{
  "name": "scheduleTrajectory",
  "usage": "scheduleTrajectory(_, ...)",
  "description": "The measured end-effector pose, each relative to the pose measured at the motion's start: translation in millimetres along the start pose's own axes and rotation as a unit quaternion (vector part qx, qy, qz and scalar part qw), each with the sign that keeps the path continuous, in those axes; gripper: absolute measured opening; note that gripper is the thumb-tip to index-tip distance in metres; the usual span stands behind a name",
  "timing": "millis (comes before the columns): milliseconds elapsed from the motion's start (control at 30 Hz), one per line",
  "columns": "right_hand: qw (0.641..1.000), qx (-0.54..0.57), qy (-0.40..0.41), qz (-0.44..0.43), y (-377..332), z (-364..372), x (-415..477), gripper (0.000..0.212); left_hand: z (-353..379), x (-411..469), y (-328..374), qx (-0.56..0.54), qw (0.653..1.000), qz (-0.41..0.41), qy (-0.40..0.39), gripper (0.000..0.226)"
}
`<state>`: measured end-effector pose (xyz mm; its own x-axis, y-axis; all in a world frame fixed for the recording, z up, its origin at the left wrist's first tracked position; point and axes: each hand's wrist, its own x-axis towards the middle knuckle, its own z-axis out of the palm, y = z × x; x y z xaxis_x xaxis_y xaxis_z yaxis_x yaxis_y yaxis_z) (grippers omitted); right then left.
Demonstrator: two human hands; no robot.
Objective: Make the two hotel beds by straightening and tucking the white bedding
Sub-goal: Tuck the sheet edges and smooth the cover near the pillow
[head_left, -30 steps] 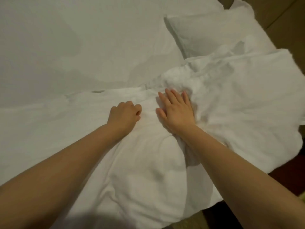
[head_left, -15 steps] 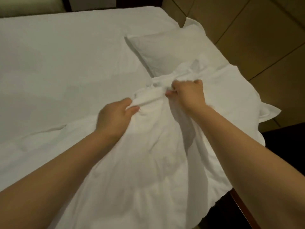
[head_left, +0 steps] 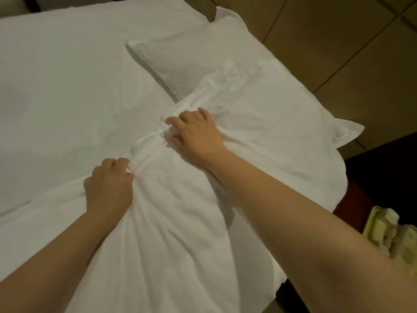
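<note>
At near right, my left hand [head_left: 108, 184] and right hand [head_left: 196, 134] clutch the crumpled white cloth duvet [head_left: 171, 222], its ridge running near-left to far-right.

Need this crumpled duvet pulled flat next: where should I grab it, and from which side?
Take the duvet by its gathered top edge, the raised ridge running between the left hand and right hand, which both grip it there. Come from above on the near side; the folds fan toward you, and the pillow lies beyond.

I see matt white cloth bedding [head_left: 171, 233], creased; pillow [head_left: 191, 53] smooth cloth; upper-right wall panels [head_left: 338, 41] matt, wood-like.
</note>
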<state>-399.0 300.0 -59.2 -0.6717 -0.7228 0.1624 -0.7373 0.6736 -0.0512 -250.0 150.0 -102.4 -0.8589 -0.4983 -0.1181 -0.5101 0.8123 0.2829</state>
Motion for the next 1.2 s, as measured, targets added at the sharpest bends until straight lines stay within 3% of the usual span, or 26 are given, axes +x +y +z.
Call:
scheduleTrajectory(100,0.989,-0.007,0.095,0.112,19,-39,-25,0.046,-17,-7,49,-0.033,0.998,0.036,0.03,0.045)
scheduleTrajectory(200,0.96,0.007,0.069,0.271,70,-72,-65,0.05,-27,-16,119,-0.042,0.993,0.101,0.051,0.056)
scheduleTrajectory(300,0.941,0.037,0.025,0.335,124,-74,-99,0.054,-17,-17,192,-0.033,0.988,0.142,0.052,0.057)
scheduleTrajectory(433,0.953,0.117,-0.037,0.277,146,-21,-90,0.061,31,8,230,0.005,0.989,0.131,0.074,0.056)
scheduleTrajectory(633,0.974,0.106,-0.087,0.183,156,61,-89,0.067,120,26,203,0.128,0.988,0.077,0.033,0.056)
scheduleTrajectory(800,0.973,0.139,-0.11,0.148,159,61,-91,0.064,134,31,204,0.161,0.985,0.061,0.017,0.05)
scheduleTrajectory(900,0.957,0.261,-0.052,0.118,171,28,-106,0.058,126,27,207,0.153,0.986,0.054,0.027,0.056)
scheduleTrajectory(967,0.925,0.348,0.094,0.12,193,5,-132,0.047,115,23,212,0.126,0.99,0.052,0.036,0.057)
scheduleTrajectory(1000,0.914,0.338,0.173,0.146,207,-1,-150,0.044,108,20,220,0.082,0.994,0.052,0.05,0.056)
scheduleTrajectory(1067,0.91,0.273,0.194,0.245,237,-4,-194,0.045,93,6,251,-0.036,0.992,0.065,0.103,0.055)
scheduleTrajectory(1133,0.888,0.251,0.096,0.373,257,-3,-238,0.051,78,-15,298,-0.073,0.973,0.159,0.148,0.053)
scheduleTrajectory(1200,0.825,0.309,-0.012,0.473,266,3,-270,0.054,76,-27,349,-0.075,0.941,0.31,0.116,0.049)
